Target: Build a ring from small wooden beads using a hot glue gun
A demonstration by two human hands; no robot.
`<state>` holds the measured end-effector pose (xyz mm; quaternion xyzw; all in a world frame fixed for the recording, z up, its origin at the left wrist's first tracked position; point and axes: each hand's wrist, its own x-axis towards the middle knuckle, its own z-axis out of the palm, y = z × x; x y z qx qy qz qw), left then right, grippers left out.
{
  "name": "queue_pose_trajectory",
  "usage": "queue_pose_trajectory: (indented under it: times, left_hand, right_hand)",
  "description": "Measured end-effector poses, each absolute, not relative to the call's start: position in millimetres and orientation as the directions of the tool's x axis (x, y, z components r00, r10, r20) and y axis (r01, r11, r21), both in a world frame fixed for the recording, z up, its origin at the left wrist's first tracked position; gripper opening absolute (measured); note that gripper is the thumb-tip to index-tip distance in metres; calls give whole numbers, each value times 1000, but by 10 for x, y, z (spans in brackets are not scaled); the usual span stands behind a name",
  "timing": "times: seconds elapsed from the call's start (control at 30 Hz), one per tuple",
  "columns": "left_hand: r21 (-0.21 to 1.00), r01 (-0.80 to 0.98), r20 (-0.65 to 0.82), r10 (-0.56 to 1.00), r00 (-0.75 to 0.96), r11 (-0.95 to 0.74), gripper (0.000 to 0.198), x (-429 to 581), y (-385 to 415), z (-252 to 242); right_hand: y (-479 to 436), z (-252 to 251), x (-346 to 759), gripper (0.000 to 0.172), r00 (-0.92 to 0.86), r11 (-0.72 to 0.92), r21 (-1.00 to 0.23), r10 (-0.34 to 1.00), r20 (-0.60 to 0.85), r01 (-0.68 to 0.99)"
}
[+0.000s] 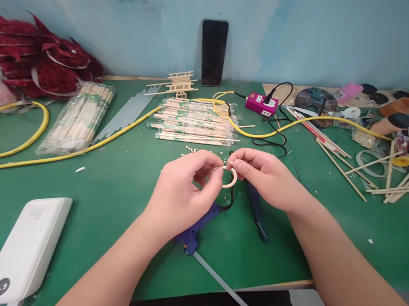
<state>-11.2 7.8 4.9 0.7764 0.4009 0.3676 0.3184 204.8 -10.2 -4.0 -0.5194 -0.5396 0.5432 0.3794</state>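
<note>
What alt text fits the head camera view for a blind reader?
A person's left hand and right hand pinch a small pale wooden ring over a green table, above a blue hot glue gun. Wrapped wooden sticks lie beyond.

Bare left hand (183,193), bare right hand (268,179), bare forearms (342,270).

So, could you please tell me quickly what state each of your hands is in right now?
Left hand: closed, pinching a small pale wooden ring.
Right hand: closed, pinching the same ring from the other side.
</note>
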Motion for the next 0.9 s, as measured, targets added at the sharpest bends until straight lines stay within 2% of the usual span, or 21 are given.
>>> queue_pose_trajectory:
  times: [0.27, 0.6, 0.9]
  left_hand:
    - [715, 364, 363, 761, 537, -598, 13, -151, 82, 79]
    - [707, 361, 353, 746, 565, -608, 13, -163, 66, 101]
    - [697, 366, 365, 745, 558, -616, 13, -151, 71, 90]
  right_hand:
    - [-125, 18, 2128, 22, -276, -319, -948, 912, -304, -8]
    - [-137, -10, 2162, 25, -354, -353, -933, 884, -306, -74]
    - [-132, 19, 2158, 14, -372, -429, -898, 853, -367, -99]
